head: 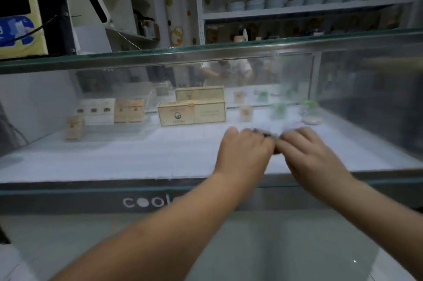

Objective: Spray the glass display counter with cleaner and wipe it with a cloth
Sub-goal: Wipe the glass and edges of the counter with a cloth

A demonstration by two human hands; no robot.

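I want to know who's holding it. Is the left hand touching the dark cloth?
Touching. The head view shows the dark cloth poking out right against the curled fingers of the left hand, with no gap between them, though the picture is blurry there.

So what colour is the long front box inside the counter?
The long box is pale tan with a dark round emblem; head view.

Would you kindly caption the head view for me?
Left hand and right hand hold a cloth against the glass display counter.
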